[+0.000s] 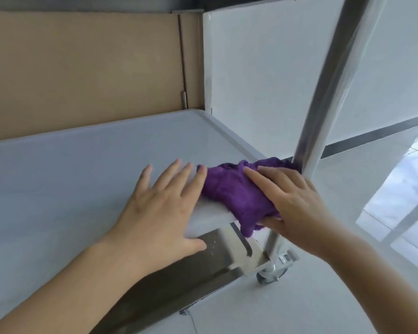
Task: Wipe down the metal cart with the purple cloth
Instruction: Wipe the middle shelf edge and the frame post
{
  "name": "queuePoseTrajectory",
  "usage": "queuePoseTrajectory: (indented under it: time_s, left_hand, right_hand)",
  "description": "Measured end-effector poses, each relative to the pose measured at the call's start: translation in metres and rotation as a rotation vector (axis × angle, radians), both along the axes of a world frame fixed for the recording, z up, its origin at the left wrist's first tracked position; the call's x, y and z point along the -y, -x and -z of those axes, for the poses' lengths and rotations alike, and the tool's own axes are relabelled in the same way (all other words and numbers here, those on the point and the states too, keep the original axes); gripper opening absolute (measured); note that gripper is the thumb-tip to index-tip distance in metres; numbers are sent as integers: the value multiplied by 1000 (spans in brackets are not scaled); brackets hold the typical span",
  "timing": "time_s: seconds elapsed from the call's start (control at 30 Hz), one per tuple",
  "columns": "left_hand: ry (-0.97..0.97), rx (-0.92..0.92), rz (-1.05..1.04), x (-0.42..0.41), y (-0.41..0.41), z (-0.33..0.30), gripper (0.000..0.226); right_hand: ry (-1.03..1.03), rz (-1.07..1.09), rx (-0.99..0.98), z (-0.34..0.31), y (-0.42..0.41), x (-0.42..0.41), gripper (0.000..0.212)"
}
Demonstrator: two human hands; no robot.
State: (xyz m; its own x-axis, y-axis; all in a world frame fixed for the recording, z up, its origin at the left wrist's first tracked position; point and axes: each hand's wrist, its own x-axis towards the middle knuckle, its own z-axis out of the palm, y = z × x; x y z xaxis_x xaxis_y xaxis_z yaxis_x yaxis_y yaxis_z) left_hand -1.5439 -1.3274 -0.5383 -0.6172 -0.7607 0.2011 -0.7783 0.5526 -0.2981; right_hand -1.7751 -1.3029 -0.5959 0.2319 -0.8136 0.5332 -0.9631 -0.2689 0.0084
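The metal cart's lower shelf point(70, 169) fills the left and middle of the head view, pale grey with a raised rim. A crumpled purple cloth point(234, 191) lies at the shelf's near right corner, against the upright post point(328, 92). My right hand point(292, 203) lies on top of the cloth with fingers stretched over it and the thumb under its lower edge. My left hand point(164, 201) rests flat on the shelf just left of the cloth, fingers spread, fingertips touching the cloth's edge.
A brown cardboard panel point(82, 68) stands behind the shelf, and a white panel point(263, 68) to its right. The cart's caster wheel point(272, 273) sits on the pale tiled floor point(323, 304) below the corner. A dark baseboard point(372, 138) runs along the wall at right.
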Motion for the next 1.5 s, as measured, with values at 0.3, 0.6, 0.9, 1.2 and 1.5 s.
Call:
queuePoseTrajectory:
  time_s: [0.3, 0.6, 0.9, 1.2, 1.5]
  left_hand:
    - [-238, -67, -333, -21, -78, 13, 108]
    - [-236, -149, -306, -15, -74, 22, 115]
    - [-180, -245, -186, -16, -80, 18, 137]
    - [-13, -139, -346, -50, -196, 34, 110]
    - [-22, -167, -331, -52, -192, 28, 141]
  right_hand:
    - [-119, 45, -81, -12, -17, 8, 106]
    - [40, -67, -130, -11, -85, 8, 92]
    - [101, -86, -115, -4, -137, 7, 79]
    - [16, -36, -102, -11, -146, -3, 90]
    - [55, -85, -132, -10, -206, -4, 89]
